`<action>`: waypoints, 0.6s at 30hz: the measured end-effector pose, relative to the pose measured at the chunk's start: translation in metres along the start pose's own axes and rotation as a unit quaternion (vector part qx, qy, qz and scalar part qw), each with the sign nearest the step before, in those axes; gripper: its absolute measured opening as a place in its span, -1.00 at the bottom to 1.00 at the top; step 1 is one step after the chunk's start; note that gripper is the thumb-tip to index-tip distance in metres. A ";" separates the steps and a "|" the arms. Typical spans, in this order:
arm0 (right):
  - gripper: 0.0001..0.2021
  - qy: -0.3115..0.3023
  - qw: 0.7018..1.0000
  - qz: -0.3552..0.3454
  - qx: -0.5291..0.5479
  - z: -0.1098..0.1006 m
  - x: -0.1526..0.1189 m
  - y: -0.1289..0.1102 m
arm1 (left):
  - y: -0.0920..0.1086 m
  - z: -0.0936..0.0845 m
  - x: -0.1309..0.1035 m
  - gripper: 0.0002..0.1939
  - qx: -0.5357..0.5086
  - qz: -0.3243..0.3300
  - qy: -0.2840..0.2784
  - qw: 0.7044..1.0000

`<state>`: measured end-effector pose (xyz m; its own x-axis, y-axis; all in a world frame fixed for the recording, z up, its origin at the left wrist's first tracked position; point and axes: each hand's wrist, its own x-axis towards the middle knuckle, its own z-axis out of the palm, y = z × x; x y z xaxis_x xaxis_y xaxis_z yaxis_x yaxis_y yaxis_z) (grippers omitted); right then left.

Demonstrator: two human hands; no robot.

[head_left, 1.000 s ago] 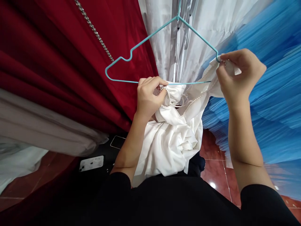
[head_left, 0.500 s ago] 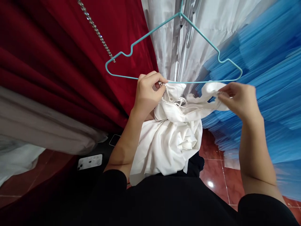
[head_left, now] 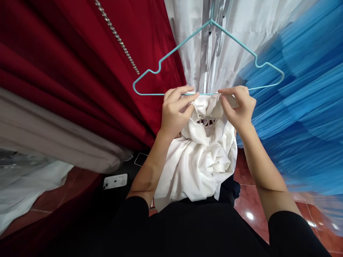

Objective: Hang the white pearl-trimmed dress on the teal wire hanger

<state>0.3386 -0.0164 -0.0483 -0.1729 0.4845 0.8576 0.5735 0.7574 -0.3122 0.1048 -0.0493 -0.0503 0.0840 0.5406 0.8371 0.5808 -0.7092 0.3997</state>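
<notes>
A white dress (head_left: 187, 167) with a pearl-bead trim along its upper edge lies bunched over my lap, its top raised to a light-blue hanger (head_left: 184, 41). My left hand (head_left: 175, 110) pinches the beaded edge at the hanger's bottom bar, fingers over the bar. On the other side of the opening, my right hand (head_left: 238, 107) grips the beaded edge between thumb and fingers, touching the same bar. White fabric shows between both hands, just below the bar. The fingertips partly cover the held cloth.
Red cloth (head_left: 150, 39) with a rhinestone strip (head_left: 118, 37) hangs at the left. Blue tulle (head_left: 302, 117) fills the right side. White fabric (head_left: 187, 39) and metal poles stand behind the hanger. A white phone (head_left: 115, 181) rests on a black surface at lower left.
My right hand has moved left and up to the hanger bar, bringing the dress's right edge closer to my left hand. The opening has narrowed. The view has shifted slightly.
</notes>
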 end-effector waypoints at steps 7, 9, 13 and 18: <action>-0.85 0.008 1.000 -0.010 0.013 -0.014 0.004 0.002 | -0.038 -0.032 -0.053 -0.69 -0.066 -0.192 0.142 0.969; -0.85 -0.007 1.000 -0.012 0.003 -0.020 0.006 -0.001 | -0.061 -0.048 -0.055 -0.66 -0.130 -0.277 0.193 0.932; -0.87 -0.033 0.999 -0.007 -0.020 -0.030 0.005 -0.008 | -0.089 -0.079 -0.025 -0.64 -0.171 -0.294 0.285 0.896; -0.86 -0.030 0.999 -0.013 0.008 -0.032 0.004 -0.016 | -0.072 -0.095 0.038 -0.71 -0.088 -0.143 0.273 0.947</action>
<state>0.3544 -0.0405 -0.0263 -0.2363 0.4899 0.8391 0.5556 0.7766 -0.2970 -0.0110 -0.0208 -0.0119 -0.5149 0.4418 0.7347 0.3685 -0.6597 0.6550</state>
